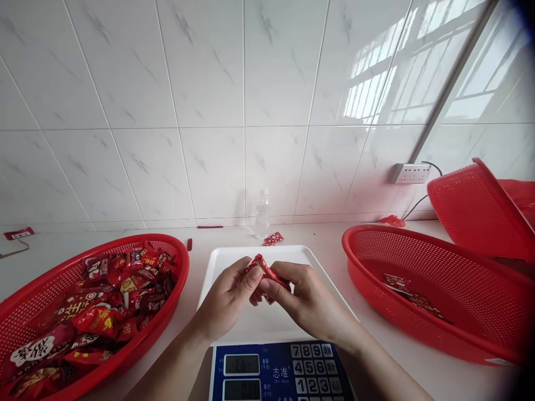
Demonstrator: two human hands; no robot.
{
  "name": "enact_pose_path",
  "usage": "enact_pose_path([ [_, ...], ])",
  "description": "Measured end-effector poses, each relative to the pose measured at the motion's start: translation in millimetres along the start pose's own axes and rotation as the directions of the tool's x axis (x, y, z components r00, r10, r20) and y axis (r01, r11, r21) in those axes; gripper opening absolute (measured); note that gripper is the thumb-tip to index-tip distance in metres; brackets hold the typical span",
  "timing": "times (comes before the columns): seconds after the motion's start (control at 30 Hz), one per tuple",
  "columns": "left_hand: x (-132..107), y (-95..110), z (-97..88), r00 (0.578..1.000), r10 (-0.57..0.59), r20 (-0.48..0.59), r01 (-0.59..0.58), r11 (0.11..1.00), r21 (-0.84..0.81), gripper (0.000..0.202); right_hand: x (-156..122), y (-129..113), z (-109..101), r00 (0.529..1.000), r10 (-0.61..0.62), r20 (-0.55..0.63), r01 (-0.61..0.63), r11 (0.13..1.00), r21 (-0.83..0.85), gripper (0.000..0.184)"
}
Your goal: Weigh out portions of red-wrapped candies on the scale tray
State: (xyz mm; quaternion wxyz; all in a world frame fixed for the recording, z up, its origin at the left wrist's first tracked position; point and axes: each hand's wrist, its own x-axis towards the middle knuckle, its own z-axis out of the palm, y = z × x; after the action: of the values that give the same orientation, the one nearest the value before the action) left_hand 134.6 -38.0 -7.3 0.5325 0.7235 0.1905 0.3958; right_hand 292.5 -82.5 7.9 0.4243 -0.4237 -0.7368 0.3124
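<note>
Both my hands meet over the white tray (225,259) of a blue-faced scale (276,372). My left hand (228,298) and my right hand (303,298) each pinch the same small red wrapped candy (265,271), fingers closed around it. The candy is held just above the tray, not resting on it. To my left a red mesh basket (50,275) holds several red and dark snack packets (100,312). On my right a second red basket (418,245) contains only a few packets (413,298).
A small clear bottle (262,214) and a loose red packet (273,239) stand behind the tray by the tiled wall. Another red basket (476,209) leans tilted at the far right. A wall socket (410,173) with a cable sits above it.
</note>
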Motion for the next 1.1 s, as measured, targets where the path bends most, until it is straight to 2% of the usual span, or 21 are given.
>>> enact_pose_path([
  [0.13, -1.0, -1.2, -1.5, 0.999, 0.018, -0.040, -0.017, 1.000, 0.020, 0.031, -0.3, -1.5, 0.5, 1.000, 0.004, 0.029, -0.006, 0.996, 0.086, 0.024],
  [0.33, -1.5, -4.0, -3.8, 0.987, 0.071, -0.143, -0.039, 0.975, 0.217, 0.033, 0.5, 1.3, -1.4, 0.999, 0.025, 0.030, -0.025, 1.000, 0.000, 0.035],
  [0.5, -1.0, -18.0, -6.3, 0.990, 0.050, -0.134, -0.028, 0.987, 0.160, 0.033, -0.1, 1.0, -5.7, 0.999, 0.004, 0.046, -0.005, 1.000, 0.024, 0.039],
  [0.6, -2.1, -21.4, -7.9, 0.987, 0.038, -0.158, -0.014, 0.988, 0.152, 0.036, 4.0, 2.9, -6.9, 1.000, 0.021, 0.008, -0.022, 0.991, 0.131, 0.039],
  [0.67, -2.9, -19.5, -8.1, 0.986, 0.036, -0.164, -0.006, 0.984, 0.176, 0.037, 10.0, 7.9, -10.5, 0.993, 0.047, -0.109, -0.015, 0.959, 0.283, 0.041],
  [0.73, -3.5, -15.7, -7.0, 0.984, 0.031, -0.174, 0.005, 0.979, 0.204, 0.034, 16.5, 14.4, -19.7, 0.944, 0.110, -0.312, 0.040, 0.899, 0.437, 0.044],
  [0.77, -3.6, -13.8, -6.0, 0.983, 0.027, -0.184, 0.014, 0.976, 0.216, 0.033, 19.0, 17.5, -26.8, 0.888, 0.151, -0.434, 0.094, 0.865, 0.493, 0.044],
  [0.8, -3.5, -12.4, -4.9, 0.981, 0.020, -0.192, 0.025, 0.973, 0.227, 0.032, 20.4, 20.0, -35.3, 0.812, 0.189, -0.553, 0.164, 0.835, 0.525, 0.043],
  [0.87, -2.3, -11.4, -3.0, 0.984, -0.002, -0.178, 0.049, 0.965, 0.258, 0.032, 20.1, 23.2, -54.3, 0.628, 0.269, -0.730, 0.275, 0.801, 0.532, 0.040],
  [0.9, -1.4, -11.9, -2.5, 0.988, -0.014, -0.156, 0.058, 0.959, 0.278, 0.032, 18.5, 23.9, -63.4, 0.560, 0.302, -0.772, 0.296, 0.797, 0.527, 0.041],
  [0.93, -0.3, -12.9, -2.4, 0.991, -0.024, -0.131, 0.063, 0.952, 0.299, 0.032, 16.4, 24.2, -71.2, 0.519, 0.327, -0.790, 0.300, 0.796, 0.526, 0.043],
  [0.97, 0.6, -14.0, -2.7, 0.994, -0.033, -0.107, 0.066, 0.945, 0.321, 0.031, 14.4, 24.1, -77.0, 0.507, 0.346, -0.790, 0.290, 0.795, 0.534, 0.046],
  [1.0, 1.1, -14.9, -3.4, 0.995, -0.039, -0.094, 0.069, 0.937, 0.343, 0.030, 12.7, 23.6, -80.5, 0.521, 0.357, -0.776, 0.270, 0.793, 0.546, 0.048],
  [1.1, -3.0, -11.3, -7.5, 0.992, -0.047, -0.117, 0.091, 0.908, 0.409, 0.025, 11.4, 18.6, -76.0, 0.628, 0.347, -0.696, 0.203, 0.791, 0.578, 0.045],
])
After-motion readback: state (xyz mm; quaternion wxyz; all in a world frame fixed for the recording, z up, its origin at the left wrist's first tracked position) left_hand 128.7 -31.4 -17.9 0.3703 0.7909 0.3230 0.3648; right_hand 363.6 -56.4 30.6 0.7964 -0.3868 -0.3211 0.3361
